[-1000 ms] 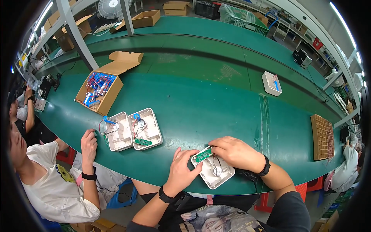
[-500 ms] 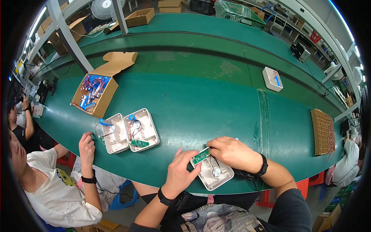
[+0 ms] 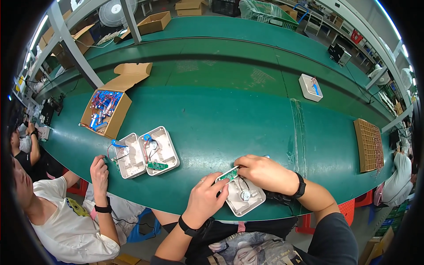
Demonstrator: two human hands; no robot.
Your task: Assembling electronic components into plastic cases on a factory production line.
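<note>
At the table's near edge a white plastic housing [image 3: 250,209] lies open side up, with a round metal-looking part [image 3: 245,194] and dark wires inside. A green circuit board [image 3: 229,175] sits along its far left wall. My left hand [image 3: 206,196] is closed at the board's left end, its fingertips pressing the board and the housing's corner. My right hand [image 3: 270,176] is bent over the far side, its thumb and fingers pinched at the board's right end by the wires. Those fingertips are partly hidden.
Two more white housings [image 3: 172,160] with boards and wired parts lie left, near a co-worker's hand [image 3: 100,170]. Behind them stands a cardboard box [image 3: 120,115] of blue wired cells. A small white tray [image 3: 304,88] and a divided brown tray [image 3: 364,145] are to the right.
My left fingers have shifted on the board and bent more over it, covering more of its left end. My right hand stays at the other end. The whole view has shifted slightly.
</note>
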